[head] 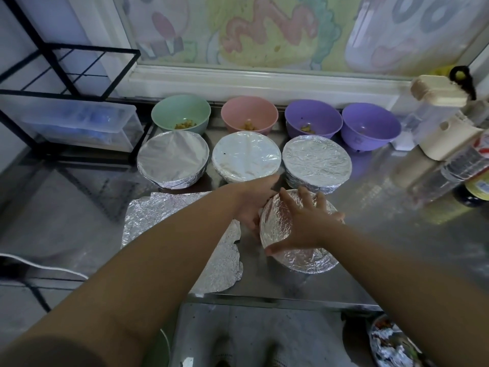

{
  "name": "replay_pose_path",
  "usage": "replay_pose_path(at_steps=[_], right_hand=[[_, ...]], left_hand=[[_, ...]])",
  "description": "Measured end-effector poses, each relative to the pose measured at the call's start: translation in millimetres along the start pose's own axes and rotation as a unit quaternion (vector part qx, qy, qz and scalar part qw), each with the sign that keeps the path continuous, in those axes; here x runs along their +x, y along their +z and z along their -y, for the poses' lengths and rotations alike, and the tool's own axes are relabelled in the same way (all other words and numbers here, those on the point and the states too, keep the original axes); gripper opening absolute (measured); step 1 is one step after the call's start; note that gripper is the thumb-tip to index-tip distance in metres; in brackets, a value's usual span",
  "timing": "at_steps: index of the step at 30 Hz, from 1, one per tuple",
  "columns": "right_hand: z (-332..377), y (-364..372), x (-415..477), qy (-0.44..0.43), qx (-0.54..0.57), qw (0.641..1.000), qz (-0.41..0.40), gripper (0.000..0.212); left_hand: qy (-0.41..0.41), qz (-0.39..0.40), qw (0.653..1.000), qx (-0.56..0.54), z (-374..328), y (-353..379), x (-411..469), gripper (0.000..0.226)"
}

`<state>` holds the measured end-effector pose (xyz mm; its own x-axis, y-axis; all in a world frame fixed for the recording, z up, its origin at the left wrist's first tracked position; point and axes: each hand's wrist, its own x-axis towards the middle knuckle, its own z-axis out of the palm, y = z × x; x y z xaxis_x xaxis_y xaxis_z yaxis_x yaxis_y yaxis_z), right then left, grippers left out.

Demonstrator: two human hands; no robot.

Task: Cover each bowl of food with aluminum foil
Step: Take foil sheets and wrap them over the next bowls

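Right hand (304,221) lies flat, fingers spread, on the foil-covered bowl (299,258); left hand (251,202) cups its left rim.

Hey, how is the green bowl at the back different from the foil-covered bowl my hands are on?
The green bowl is open, a little food showing; the foil-covered bowl is sealed, contents hidden. The green bowl sits untouched in the back row; the foil-covered bowl is nearest the front edge, right hand flat on top, left hand holding its side. Both stand upright on the metal table.
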<state>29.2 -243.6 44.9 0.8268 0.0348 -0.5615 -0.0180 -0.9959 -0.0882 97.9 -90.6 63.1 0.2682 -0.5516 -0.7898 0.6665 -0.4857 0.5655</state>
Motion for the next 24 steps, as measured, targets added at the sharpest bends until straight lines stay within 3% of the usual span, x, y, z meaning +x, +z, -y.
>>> replay_pose_path(at_steps=[5,8,10,13,15,18,21,23,24], right_hand=[[0.7,-1.9,2.5,0.001,0.0,1.0,0.006,0.151],[2.0,-2.6,0.9,0.02,0.019,1.0,0.006,0.153],[4.6,-0.8,3.8,0.039,0.052,0.998,-0.002,0.158],[10.8,-4.6,8.2,0.062,0.076,0.995,0.011,0.165],[14.2,-12.9,6.0,0.066,0.081,0.994,0.033,0.16],[16.3,-19.3,1.7,0.061,0.06,0.995,0.05,0.159],[19.5,-11.8,2.3,0.055,0.032,0.996,0.057,0.164],[21.7,-9.5,2.8,0.05,0.031,0.997,0.052,0.166],[23.1,-10.7,1.3,0.051,0.035,0.997,0.051,0.166]], left_hand=[[0.004,-0.022,1.0,0.007,-1.3,0.0,-0.8,0.091],[0.056,-0.055,0.994,-0.07,12.1,-1.1,-6.6,0.07],[0.106,-0.111,0.975,-0.162,29.5,2.0,-14.9,0.055],[0.181,-0.185,0.914,-0.311,61.4,15.1,-21.8,0.031],[0.212,-0.251,0.902,-0.28,82.7,25.3,-20.0,0.024],[0.204,-0.361,0.897,-0.155,105.9,49.1,-13.4,0.038],[0.214,-0.384,0.893,-0.094,120.1,67.9,-3.0,0.034],[0.212,-0.354,0.897,-0.159,120.2,72.3,-0.7,0.029],[0.218,-0.314,0.886,-0.263,114.1,73.0,-4.4,0.027]])
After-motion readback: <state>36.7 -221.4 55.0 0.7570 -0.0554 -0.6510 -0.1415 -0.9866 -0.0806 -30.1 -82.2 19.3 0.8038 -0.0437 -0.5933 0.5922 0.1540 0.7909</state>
